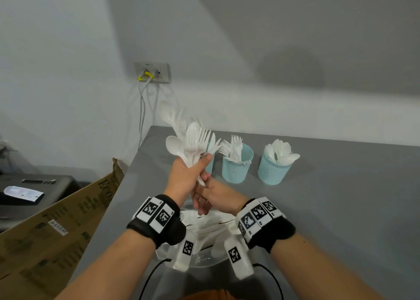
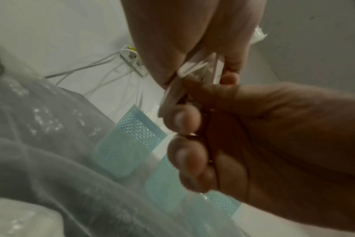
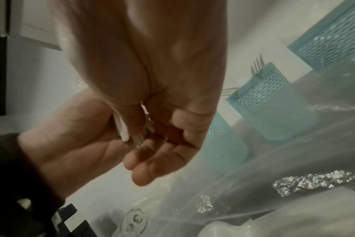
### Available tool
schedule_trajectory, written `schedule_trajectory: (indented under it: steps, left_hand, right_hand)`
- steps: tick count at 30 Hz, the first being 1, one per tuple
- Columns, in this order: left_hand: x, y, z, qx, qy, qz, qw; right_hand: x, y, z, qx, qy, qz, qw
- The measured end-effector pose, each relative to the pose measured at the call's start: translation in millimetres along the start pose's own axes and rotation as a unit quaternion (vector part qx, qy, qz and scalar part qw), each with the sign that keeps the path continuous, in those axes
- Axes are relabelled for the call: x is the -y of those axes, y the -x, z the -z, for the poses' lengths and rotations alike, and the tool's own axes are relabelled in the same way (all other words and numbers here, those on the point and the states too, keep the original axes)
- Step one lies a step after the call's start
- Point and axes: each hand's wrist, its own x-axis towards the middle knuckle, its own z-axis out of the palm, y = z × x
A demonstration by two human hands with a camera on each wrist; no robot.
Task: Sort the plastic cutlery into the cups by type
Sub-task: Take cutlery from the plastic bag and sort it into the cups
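Note:
My left hand point(image 1: 193, 172) grips a mixed bundle of white plastic cutlery point(image 1: 193, 140) upright above the grey table point(image 1: 341, 197); spoons, forks and a knife fan out of it. Just below, my right hand point(image 1: 204, 187) pinches the lower end of one handle; the handle ends point(image 3: 123, 129) poke out under the left fist. Three teal mesh cups stand behind: one point(image 1: 210, 163) mostly hidden by the bundle, a middle cup point(image 1: 236, 168) of forks, a right cup point(image 1: 273, 170) of spoons. In the left wrist view the handles point(image 2: 192, 67) meet the right hand's fingers point(image 2: 180, 118).
A clear plastic bag point(image 1: 204, 229) with more white cutlery lies on the table under my wrists. A cardboard box point(image 1: 56, 220) leans against the table's left edge. A wall socket point(image 1: 152, 72) with cables sits behind the table's corner. A dark device point(image 1: 34, 186) stands far left.

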Motion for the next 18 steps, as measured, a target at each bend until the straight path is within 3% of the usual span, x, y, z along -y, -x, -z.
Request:
schedule_trajectory:
  steps: [4,7,10,13,16,18]
  left_hand:
    - [4.5,-6.3,2.5,0.016,-0.026,-0.019,0.999]
    - [11.2,-7.8,8.8,0.025,-0.073,-0.042,0.996]
    - [26.1,-5.8,11.9,0.031,-0.12,-0.038,0.992]
    - [37.0,-0.9,10.7,0.044,-0.14,-0.02,0.989]
    - [38.3,2.6,6.3,0.06,-0.135,-0.01,0.989]
    - [36.0,2.3,4.5,0.062,-0.135,-0.011,0.989]
  right_hand:
    - [1.8,4.2,10.4,-0.001,0.067,-0.02,0.998]
    - [13.2,1.1,27.9,-0.124,0.069,-0.003,0.99]
    - [45.8,7.2,42.3,-0.255,-0.053,0.123,0.958]
    - [77.4,18.6,48.2,-0.227,-0.03,0.247,0.942]
    - [82.9,11.8,46.1,-0.173,0.04,0.238,0.955]
    - [75.3,4.8,44.6,-0.179,0.087,0.213,0.957]
